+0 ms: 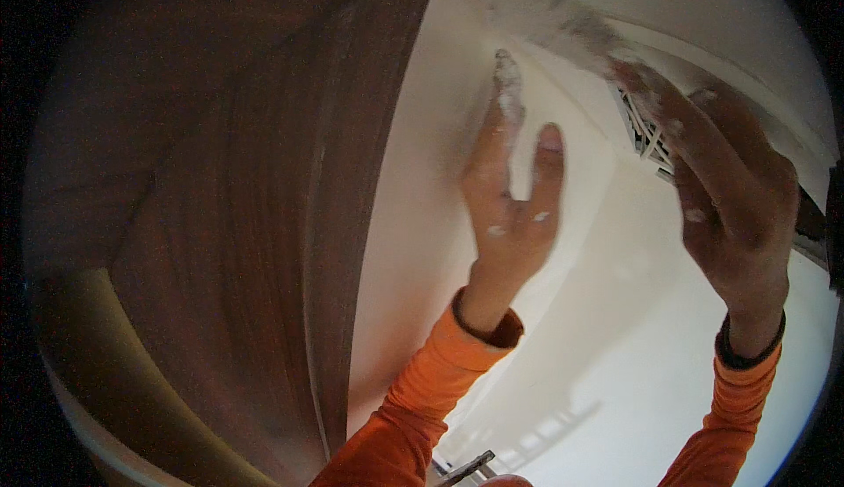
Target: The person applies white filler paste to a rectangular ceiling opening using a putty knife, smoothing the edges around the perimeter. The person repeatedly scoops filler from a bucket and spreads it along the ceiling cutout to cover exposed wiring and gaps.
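Note:
My left hand (516,192) is raised beside the pale wall with its fingers stretched upward and its thumb apart. It holds nothing, and white paste is smeared over its fingertips and spots its back. My right hand (734,184) reaches up on the right, fingers apart and slightly bent, also dotted with white. Its foremost fingertips meet the end of a rough, greyish-white patch (558,21) along the ceiling corner. I see nothing held in it. Just beside those fingers, an opening (644,140) shows several white cables, partly hidden by the hand.
A large dark brown wood-grain panel (264,188) fills the left side, with a yellowish curved edge (149,373) below it. White wall (607,311) spreads behind my arms. A dark metal bar (470,468) shows at the bottom, beneath a ladder-like shadow.

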`<state>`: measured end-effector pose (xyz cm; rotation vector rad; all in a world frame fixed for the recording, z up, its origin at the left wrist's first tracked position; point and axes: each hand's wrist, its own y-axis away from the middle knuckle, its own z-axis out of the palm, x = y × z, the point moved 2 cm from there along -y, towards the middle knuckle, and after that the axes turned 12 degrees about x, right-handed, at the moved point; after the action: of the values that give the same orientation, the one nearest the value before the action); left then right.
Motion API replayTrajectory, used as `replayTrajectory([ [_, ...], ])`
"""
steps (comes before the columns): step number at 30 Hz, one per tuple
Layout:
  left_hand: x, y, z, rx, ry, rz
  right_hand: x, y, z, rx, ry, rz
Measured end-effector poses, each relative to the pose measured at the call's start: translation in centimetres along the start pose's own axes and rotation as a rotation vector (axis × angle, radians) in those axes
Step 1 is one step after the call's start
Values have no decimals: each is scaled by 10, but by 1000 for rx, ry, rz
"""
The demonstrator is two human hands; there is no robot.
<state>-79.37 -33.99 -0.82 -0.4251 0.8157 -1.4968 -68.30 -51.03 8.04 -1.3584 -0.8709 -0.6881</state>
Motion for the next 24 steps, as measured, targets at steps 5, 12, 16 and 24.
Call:
replayTrajectory([
  [5, 13, -45, -4, 15, -49, 334, -21, -28, -27, 87, 174, -152],
  [12, 38, -92, -13, 104, -34, 278, -62, -70, -65, 34, 331, -93],
  [16, -4, -50, 32, 173, -31, 246, -28, -25, -36, -69, 534, -242],
  [24, -27, 8, 78, 232, -51, 278, 34, 52, -37, -104, 316, -196],
])
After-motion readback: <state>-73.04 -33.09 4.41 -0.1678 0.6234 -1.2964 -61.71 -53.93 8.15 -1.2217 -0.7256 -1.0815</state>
